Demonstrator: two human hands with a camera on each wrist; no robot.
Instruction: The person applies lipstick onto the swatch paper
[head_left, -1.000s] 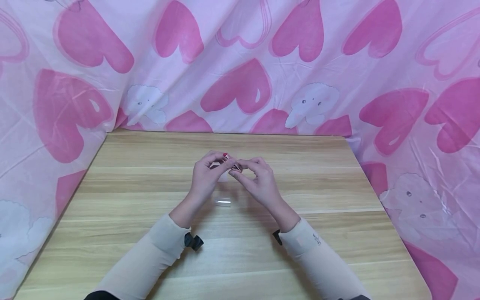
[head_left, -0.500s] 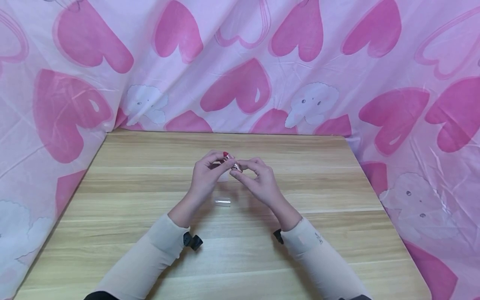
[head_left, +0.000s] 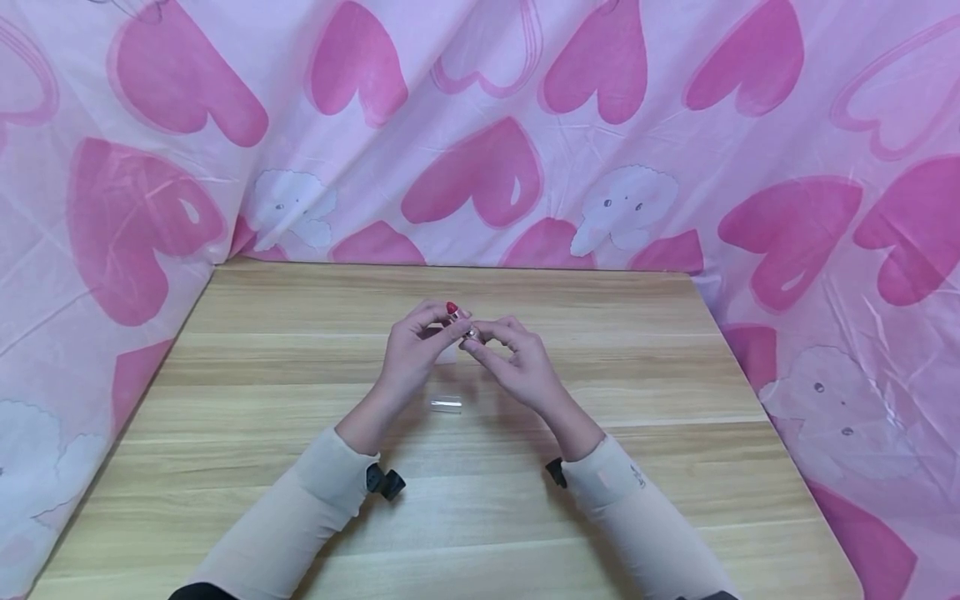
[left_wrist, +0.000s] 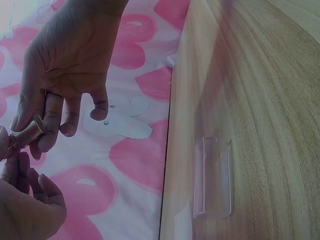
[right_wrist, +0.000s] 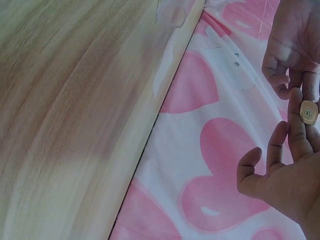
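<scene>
Over the table, both hands are on one lipstick [head_left: 452,308], its red bullet showing above the fingers in the head view. My left hand [head_left: 408,346] pinches the tube between thumb and fingers. On the other side, my right hand [head_left: 520,360] holds the base end with thumb and index finger. The gold base [left_wrist: 31,131] shows in the left wrist view. Seen from the right wrist, the base's squarish underside [right_wrist: 309,112] carries a small label. Fingers hide much of the tube's middle. A clear plastic cap [head_left: 446,405] lies on the table below the hands.
A small whitish flat piece [head_left: 447,356] lies on the wooden table [head_left: 637,500] beneath the left fingers. Pink curtains [head_left: 472,50] with hearts stand along the table's back and both sides. Small black cameras [head_left: 386,482] sit at the wrists.
The lipstick has turned slightly between the fingers, and its red bullet shows a little more. My right fingertips have shifted slightly at the base. The clear cap has stayed in place.
</scene>
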